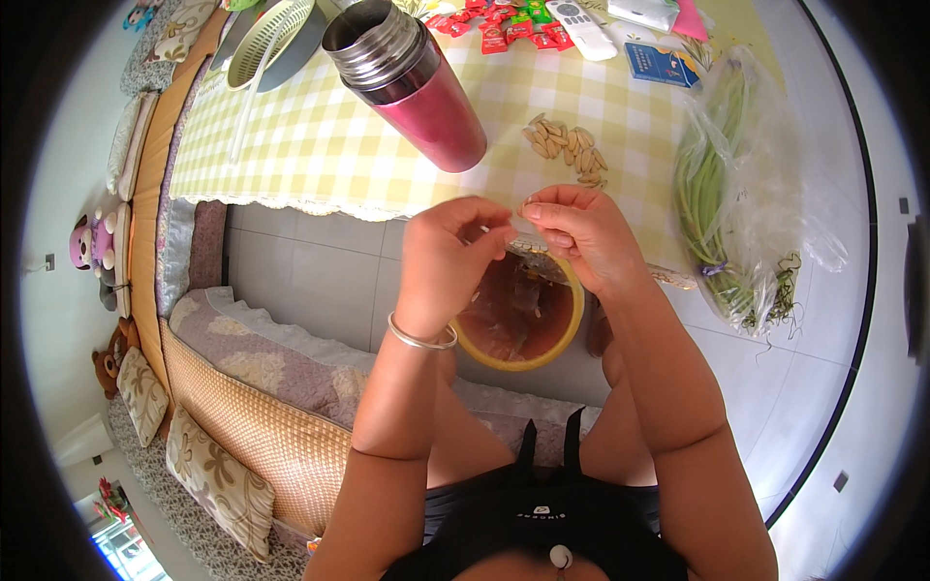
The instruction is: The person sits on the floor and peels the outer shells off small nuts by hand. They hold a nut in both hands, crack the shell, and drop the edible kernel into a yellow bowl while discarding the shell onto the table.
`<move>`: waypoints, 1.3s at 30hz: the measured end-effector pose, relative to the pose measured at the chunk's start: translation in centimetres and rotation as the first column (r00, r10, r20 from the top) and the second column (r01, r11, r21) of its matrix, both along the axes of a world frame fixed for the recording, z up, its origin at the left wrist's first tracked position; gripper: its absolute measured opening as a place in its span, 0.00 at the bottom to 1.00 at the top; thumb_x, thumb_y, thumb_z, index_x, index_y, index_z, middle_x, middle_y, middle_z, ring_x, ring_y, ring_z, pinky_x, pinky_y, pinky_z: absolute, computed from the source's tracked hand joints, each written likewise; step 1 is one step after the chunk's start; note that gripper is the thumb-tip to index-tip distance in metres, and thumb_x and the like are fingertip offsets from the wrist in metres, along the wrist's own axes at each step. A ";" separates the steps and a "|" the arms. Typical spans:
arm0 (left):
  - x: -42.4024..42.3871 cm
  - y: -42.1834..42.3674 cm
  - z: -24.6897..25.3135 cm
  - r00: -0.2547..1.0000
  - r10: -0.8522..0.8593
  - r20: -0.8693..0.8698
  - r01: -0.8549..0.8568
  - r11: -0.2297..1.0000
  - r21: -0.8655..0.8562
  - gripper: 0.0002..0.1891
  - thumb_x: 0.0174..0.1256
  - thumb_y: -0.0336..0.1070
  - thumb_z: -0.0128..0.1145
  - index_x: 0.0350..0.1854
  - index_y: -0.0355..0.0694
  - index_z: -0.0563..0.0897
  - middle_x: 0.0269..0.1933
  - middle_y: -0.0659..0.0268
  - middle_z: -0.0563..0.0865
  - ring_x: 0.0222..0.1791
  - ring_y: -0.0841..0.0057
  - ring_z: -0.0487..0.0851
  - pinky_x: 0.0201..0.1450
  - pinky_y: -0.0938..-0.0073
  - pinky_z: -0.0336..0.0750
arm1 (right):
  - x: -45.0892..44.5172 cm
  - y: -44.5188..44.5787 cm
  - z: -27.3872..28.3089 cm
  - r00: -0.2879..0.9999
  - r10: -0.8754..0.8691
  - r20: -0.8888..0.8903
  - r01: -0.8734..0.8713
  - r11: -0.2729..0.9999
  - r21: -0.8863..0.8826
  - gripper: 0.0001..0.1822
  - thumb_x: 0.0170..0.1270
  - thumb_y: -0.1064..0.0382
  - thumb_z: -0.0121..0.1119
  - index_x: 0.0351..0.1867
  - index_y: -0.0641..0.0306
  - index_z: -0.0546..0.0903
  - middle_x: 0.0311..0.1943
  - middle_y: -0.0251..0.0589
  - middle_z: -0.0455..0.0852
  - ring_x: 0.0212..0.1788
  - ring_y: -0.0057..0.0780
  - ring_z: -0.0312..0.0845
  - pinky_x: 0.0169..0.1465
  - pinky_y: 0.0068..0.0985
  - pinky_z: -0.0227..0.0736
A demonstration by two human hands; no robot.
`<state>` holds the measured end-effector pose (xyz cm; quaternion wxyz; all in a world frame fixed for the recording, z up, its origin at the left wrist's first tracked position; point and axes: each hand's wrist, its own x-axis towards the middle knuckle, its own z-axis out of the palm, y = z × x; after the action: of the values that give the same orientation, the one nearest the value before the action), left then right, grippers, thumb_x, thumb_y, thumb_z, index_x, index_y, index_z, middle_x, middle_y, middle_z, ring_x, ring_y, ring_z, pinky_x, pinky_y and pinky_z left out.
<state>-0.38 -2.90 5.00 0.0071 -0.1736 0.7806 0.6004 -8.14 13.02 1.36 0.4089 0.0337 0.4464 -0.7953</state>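
My right hand (585, 236) pinches a small pale seed (529, 203) between thumb and index finger, just beyond the table's near edge. Close beside it, the fingers of my left hand (454, 250) curl towards the thumb. A tiny whitish spot shows among them, but whether that hand grips anything is unclear. Ahead of my right hand, pale shelled-type seeds (556, 138) lie in a loose pile on the checked tablecloth (305, 145). Below both hands a yellow-rimmed bin (576, 312) with a plastic liner stands on the floor, with small scraps inside.
A pink steel thermos (436, 109) stands uncapped on the table. Colander (243, 69), red-wrapped sweets (494, 36), white remote control (585, 29) and blue box (661, 65) lie farther back. Bagged green stalks (705, 181) overlap the right side. A cushioned sofa (269, 407) runs along the left.
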 end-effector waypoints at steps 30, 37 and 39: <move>-0.2 -0.3 0.4 0.948 0.168 -0.271 -0.112 0.971 0.212 0.07 0.56 0.16 0.64 0.34 0.33 0.84 0.34 0.67 0.86 0.35 0.83 0.82 0.40 0.82 0.77 | 0.9 0.8 1.7 0.954 0.262 -0.143 -0.224 0.945 0.240 0.11 0.66 0.62 0.58 0.34 0.68 0.84 0.28 0.35 0.83 0.27 0.17 0.71 0.28 0.18 0.64; -1.8 2.4 -0.6 0.846 -0.173 -0.505 0.053 0.968 -0.244 0.08 0.53 0.18 0.64 0.34 0.34 0.86 0.37 0.61 0.86 0.35 0.71 0.84 0.41 0.75 0.78 | 0.5 1.1 0.4 0.986 -0.033 0.165 0.059 0.987 -0.153 0.13 0.73 0.61 0.51 0.37 0.68 0.81 0.29 0.34 0.80 0.23 0.14 0.62 0.24 0.15 0.53; -2.2 3.7 -0.8 0.868 -0.058 -0.493 -0.020 0.988 -0.152 0.07 0.55 0.18 0.63 0.35 0.34 0.85 0.37 0.62 0.86 0.36 0.72 0.84 0.41 0.75 0.77 | 0.0 1.7 0.7 0.981 -0.176 0.086 0.184 0.979 -0.085 0.13 0.74 0.60 0.52 0.39 0.69 0.82 0.29 0.33 0.79 0.22 0.14 0.62 0.23 0.14 0.52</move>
<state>-2.58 0.75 4.23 -0.2006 -0.0061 0.8015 0.5633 -8.18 14.73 2.08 0.3534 0.0859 0.3880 -0.8469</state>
